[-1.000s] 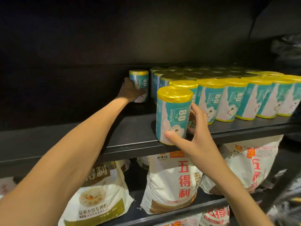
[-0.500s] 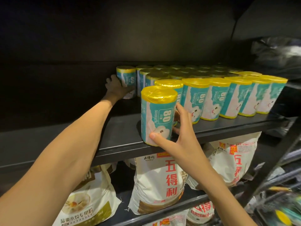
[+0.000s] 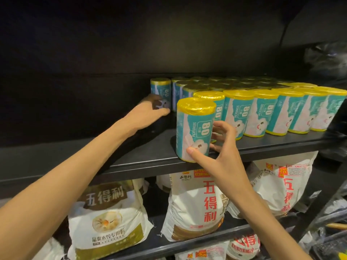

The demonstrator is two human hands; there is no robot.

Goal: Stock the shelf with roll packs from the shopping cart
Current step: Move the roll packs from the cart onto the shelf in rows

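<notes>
Fingers of the right hand (image 3: 218,147) curl round the front roll pack (image 3: 195,128), upright at the shelf (image 3: 142,162) lip, touching the front row of packs (image 3: 281,111) at 2 o'clock. Left hand (image 3: 148,112), fingers blurred, grip undeterminable, meets the rear roll pack (image 3: 161,91) at 10 o'clock. Bare dark shelf lies leftward, toward 9. Flour bags (image 3: 197,207) sit below, at 6.

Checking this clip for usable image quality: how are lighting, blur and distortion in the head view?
Head view: dim overall, the back of the top shelf nearly black, so the rear roll packs lose colour; front roll pack is well lit with glare on its yellow wrap; left hand shows motion blur; right hand is sharp; wide-angle lens bends the shelf edge.
</notes>
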